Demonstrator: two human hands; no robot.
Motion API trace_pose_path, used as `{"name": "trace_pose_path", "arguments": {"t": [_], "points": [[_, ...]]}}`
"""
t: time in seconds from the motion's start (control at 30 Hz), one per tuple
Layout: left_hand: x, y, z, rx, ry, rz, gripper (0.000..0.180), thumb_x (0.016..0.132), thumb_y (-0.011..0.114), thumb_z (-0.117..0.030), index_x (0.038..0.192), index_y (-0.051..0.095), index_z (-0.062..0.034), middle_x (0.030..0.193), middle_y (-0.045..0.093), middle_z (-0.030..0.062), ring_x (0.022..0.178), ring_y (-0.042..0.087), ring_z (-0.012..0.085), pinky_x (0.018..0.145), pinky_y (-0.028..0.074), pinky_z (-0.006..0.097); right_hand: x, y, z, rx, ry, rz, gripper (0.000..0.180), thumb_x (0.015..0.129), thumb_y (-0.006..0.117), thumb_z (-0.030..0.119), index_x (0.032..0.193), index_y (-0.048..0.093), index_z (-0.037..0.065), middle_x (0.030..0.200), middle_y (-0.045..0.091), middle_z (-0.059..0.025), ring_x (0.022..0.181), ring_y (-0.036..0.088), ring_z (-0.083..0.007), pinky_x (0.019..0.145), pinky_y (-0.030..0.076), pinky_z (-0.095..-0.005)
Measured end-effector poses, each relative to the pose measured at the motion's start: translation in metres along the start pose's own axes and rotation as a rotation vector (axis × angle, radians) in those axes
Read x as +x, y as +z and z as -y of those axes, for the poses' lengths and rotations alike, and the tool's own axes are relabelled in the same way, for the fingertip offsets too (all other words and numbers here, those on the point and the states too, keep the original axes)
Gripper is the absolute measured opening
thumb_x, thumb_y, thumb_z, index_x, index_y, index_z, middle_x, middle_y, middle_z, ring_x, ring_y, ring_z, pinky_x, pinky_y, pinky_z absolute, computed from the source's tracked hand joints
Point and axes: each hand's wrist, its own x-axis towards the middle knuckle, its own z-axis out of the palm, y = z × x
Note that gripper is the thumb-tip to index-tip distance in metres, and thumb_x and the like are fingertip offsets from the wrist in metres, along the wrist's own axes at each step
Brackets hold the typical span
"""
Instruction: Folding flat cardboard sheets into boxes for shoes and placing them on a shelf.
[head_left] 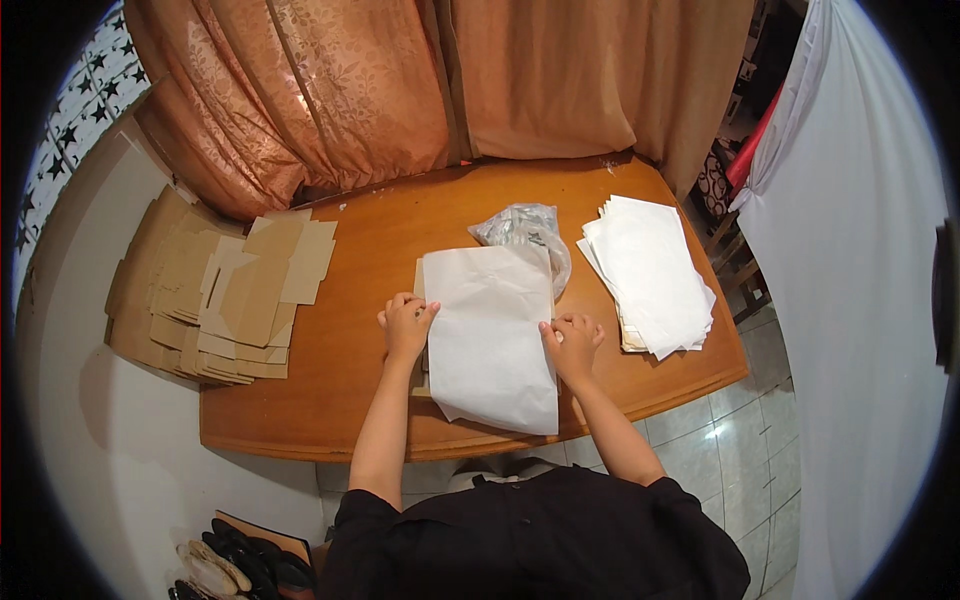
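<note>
A large white sheet lies near the middle of the wooden tabletop, over a piece of brown cardboard that shows along its left edge. The left hand is at the sheet's left edge, its thumb at the border and its fingers curled outward; the right hand is at the right edge, thumb likewise at the border, fingers bent away. Whether either grip pinches the sheet or merely rests against it, I cannot tell. Just beyond the sheet's far edge sits a clear plastic bag. A stack of white paper lies to the right, and flat cardboard pieces are piled on the left.
</note>
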Motion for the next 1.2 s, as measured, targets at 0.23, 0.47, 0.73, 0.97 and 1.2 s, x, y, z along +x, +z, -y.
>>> {"name": "trace_pose_path", "arguments": {"t": [0.23,0.47,0.73,0.97,1.2], "points": [[0.001,0.023,0.044,-0.106,-0.043,-0.032,0.024,0.079,0.069,-0.026,0.081,0.064,-0.0022,0.097,0.062,0.0140,0.105,0.051,0.0290,0.087,0.038,0.041,0.005,0.029,0.001,0.435,0.140,0.049,0.016,0.077,0.069,0.015,0.075,0.062,0.001,0.093,0.049,-0.0129,0.090,0.049,-0.0258,0.081,0.040,-0.0345],[-0.009,-0.001,0.076,-0.348,-0.337,0.053,0.023,0.079,0.069,-0.022,0.081,0.062,0.0001,0.070,0.062,0.0113,0.066,0.057,0.0192,0.064,0.045,0.029,-0.005,0.062,0.027,0.465,0.084,0.028,0.014,0.075,0.068,0.009,0.076,0.060,-0.002,0.092,0.047,-0.0127,0.087,0.048,-0.0251,0.077,0.042,-0.0322],[-0.021,-0.030,0.114,-0.206,-0.241,0.124,0.031,0.079,0.069,-0.024,0.096,0.060,-0.0004,0.105,0.058,0.0158,0.099,0.054,0.0296,0.087,0.042,0.038,-0.012,0.069,0.052,0.468,0.044,0.129,0.012,0.074,0.066,0.008,0.079,0.060,-0.001,0.098,0.047,-0.0169,0.095,0.049,-0.0303,0.084,0.041,-0.0352],[-0.003,-0.065,0.026,0.133,0.523,0.268,0.038,0.087,0.056,-0.024,0.123,0.052,-0.0121,0.132,0.045,0.0119,0.123,0.041,0.0294,0.101,0.032,0.046,-0.023,0.037,0.049,0.440,0.159,0.037,0.037,0.080,0.060,0.010,0.114,0.049,0.003,0.127,0.034,-0.0216,0.115,0.040,-0.0362,0.093,0.038,-0.0395],[0.004,-0.024,0.030,0.238,1.031,0.619,0.046,0.093,0.042,-0.038,0.136,0.040,-0.0219,0.143,0.035,0.0065,0.132,0.032,0.0244,0.107,0.026,0.049,-0.046,0.011,0.042,0.426,0.095,0.027,0.032,0.080,0.061,0.012,0.109,0.053,0.003,0.123,0.039,-0.0205,0.116,0.040,-0.0355,0.098,0.033,-0.0402]]}}
